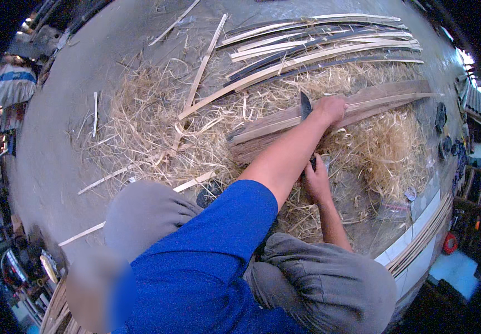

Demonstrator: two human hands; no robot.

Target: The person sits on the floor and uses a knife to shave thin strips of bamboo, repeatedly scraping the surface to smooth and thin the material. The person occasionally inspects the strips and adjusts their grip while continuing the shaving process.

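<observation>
A long pale strip, seemingly bamboo (263, 129), lies along a weathered wooden plank (382, 92). My left arm reaches across to the right, and my left hand (332, 109) is closed on the strip over the plank. Below it, my right hand (317, 181) is wrapped round the dark handle of a knife (305, 104). The knife's dark curved blade crosses the strip, its tip showing just left of my left hand. My left forearm hides the middle of the knife.
Curly shavings (391, 150) cover the floor around the plank. Several long pale and dark strips (318, 53) lie beyond it. A bundle of thin strips (424, 239) rests at the right. My bent knees in grey trousers (329, 278) are close in front.
</observation>
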